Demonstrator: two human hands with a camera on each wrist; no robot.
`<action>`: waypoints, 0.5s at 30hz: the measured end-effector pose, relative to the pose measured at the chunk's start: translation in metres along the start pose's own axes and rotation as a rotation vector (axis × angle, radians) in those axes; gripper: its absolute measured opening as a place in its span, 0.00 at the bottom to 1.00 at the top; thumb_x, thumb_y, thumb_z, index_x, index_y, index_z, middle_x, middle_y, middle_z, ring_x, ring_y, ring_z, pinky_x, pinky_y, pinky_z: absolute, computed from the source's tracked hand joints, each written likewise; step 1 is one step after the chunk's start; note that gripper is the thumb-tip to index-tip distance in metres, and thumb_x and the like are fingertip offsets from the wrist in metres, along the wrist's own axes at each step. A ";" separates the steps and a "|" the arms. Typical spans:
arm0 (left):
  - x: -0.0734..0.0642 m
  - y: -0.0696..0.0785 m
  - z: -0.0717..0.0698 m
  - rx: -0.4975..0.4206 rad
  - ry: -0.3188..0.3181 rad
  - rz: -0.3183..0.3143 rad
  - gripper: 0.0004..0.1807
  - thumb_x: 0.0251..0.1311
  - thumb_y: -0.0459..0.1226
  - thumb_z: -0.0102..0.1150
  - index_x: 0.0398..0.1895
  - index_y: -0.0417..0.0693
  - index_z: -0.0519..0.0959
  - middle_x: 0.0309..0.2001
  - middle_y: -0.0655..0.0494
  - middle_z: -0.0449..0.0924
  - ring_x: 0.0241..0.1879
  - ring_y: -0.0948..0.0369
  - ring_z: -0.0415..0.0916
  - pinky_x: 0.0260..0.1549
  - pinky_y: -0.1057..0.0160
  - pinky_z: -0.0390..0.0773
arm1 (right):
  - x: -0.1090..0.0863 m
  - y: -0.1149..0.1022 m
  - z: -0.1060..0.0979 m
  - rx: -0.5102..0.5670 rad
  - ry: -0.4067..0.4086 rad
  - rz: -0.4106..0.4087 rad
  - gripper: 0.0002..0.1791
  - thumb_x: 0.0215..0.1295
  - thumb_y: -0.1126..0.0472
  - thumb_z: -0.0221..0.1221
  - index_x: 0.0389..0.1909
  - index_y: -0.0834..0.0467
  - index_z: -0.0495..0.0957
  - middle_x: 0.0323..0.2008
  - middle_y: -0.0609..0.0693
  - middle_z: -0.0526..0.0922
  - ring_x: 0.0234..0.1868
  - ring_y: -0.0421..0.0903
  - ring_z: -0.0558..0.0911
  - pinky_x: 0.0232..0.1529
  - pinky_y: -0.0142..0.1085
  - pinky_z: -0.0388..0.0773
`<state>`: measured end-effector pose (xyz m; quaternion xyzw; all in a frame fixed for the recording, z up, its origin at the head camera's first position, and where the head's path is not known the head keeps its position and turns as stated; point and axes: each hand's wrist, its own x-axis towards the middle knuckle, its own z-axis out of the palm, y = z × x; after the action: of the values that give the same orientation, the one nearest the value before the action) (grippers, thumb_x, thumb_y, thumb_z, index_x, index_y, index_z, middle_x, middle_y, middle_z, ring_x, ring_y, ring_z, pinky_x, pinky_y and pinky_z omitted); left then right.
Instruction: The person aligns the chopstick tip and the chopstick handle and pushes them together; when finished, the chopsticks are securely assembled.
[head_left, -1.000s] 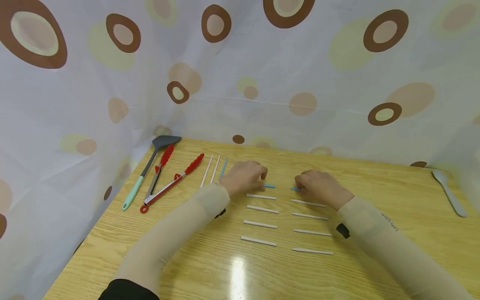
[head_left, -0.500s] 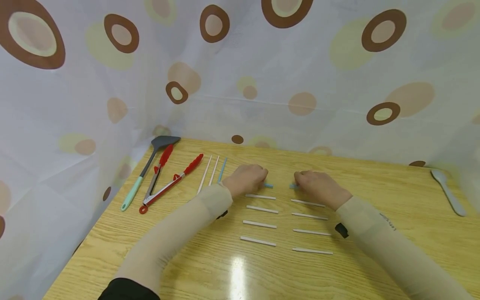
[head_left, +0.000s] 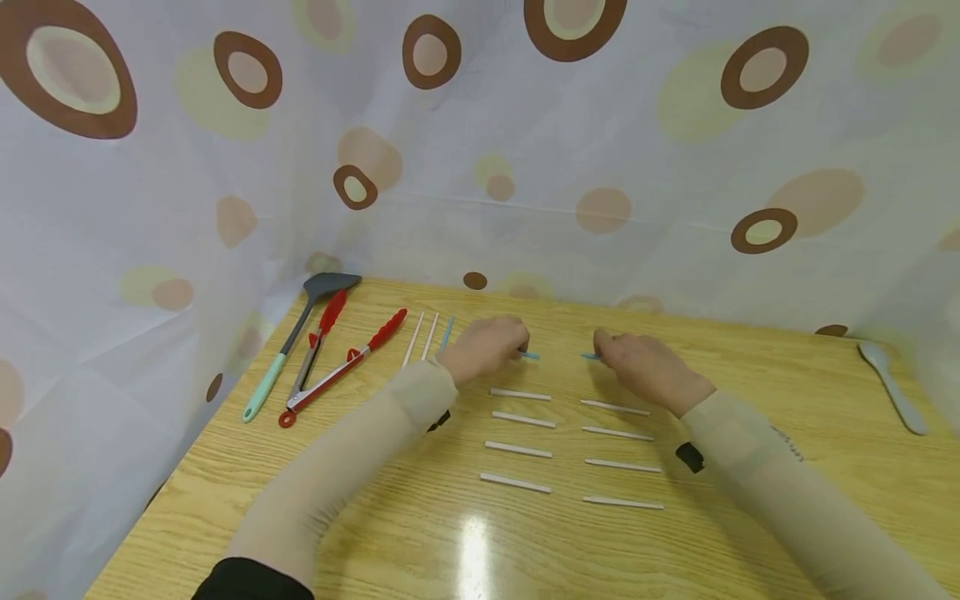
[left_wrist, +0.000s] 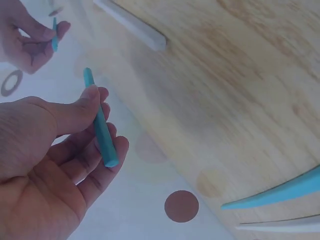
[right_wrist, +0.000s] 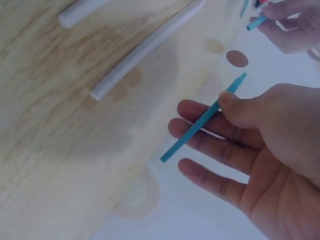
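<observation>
It was hard to tell which room this was. A wood-grain table [head_left: 817, 392] had a spotty white sheet [head_left: 465, 158] going up like walls behind it. A spatula [head_left: 297, 327], red tongs [head_left: 330, 380] and a spoon [head_left: 895, 390] looked like kitchen things.

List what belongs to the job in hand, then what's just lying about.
Likely part of the job:
Blue piece in the left hand
Another blue piece in the right hand
Eight white pieces in two columns
Three sticks, partly hidden, left of the hands

Seemingly just lying about:
Red-tipped tongs
Turner with mint handle
Grey spoon
</observation>
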<state>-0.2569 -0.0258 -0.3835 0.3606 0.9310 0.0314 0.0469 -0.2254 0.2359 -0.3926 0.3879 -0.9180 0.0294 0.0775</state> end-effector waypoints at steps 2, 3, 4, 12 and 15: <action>0.000 -0.001 -0.003 -0.006 0.013 -0.006 0.06 0.69 0.37 0.59 0.46 0.50 0.82 0.46 0.56 0.78 0.45 0.61 0.76 0.40 0.66 0.77 | 0.000 0.001 -0.001 -0.002 0.011 -0.006 0.14 0.64 0.74 0.62 0.36 0.61 0.65 0.18 0.49 0.71 0.14 0.41 0.69 0.15 0.32 0.69; 0.000 -0.001 -0.004 -0.009 0.018 -0.010 0.06 0.69 0.38 0.60 0.45 0.50 0.82 0.45 0.56 0.78 0.44 0.61 0.76 0.39 0.66 0.77 | 0.000 0.001 -0.002 -0.003 0.011 -0.008 0.13 0.64 0.74 0.62 0.37 0.61 0.65 0.18 0.49 0.71 0.14 0.41 0.69 0.15 0.31 0.69; 0.000 -0.001 -0.006 -0.013 0.018 -0.014 0.06 0.68 0.38 0.60 0.45 0.50 0.82 0.45 0.56 0.78 0.43 0.61 0.76 0.38 0.66 0.77 | 0.000 0.002 -0.003 -0.004 0.011 -0.007 0.13 0.64 0.74 0.62 0.37 0.61 0.66 0.19 0.50 0.72 0.15 0.41 0.70 0.16 0.31 0.70; -0.001 -0.001 -0.018 -0.024 0.044 -0.009 0.07 0.67 0.38 0.62 0.46 0.50 0.83 0.44 0.57 0.79 0.41 0.62 0.77 0.32 0.67 0.76 | 0.004 -0.001 -0.017 0.012 0.044 -0.003 0.13 0.66 0.72 0.61 0.40 0.61 0.65 0.20 0.51 0.74 0.14 0.40 0.69 0.16 0.31 0.68; -0.002 0.001 -0.023 -0.014 0.079 0.010 0.06 0.67 0.38 0.62 0.45 0.51 0.82 0.47 0.58 0.75 0.40 0.63 0.77 0.30 0.69 0.76 | 0.006 -0.002 -0.021 -0.006 0.091 -0.031 0.14 0.66 0.73 0.61 0.40 0.60 0.65 0.20 0.50 0.72 0.14 0.39 0.65 0.15 0.31 0.65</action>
<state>-0.2576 -0.0269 -0.3604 0.3634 0.9301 0.0525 0.0124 -0.2253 0.2325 -0.3707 0.4001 -0.9074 0.0432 0.1209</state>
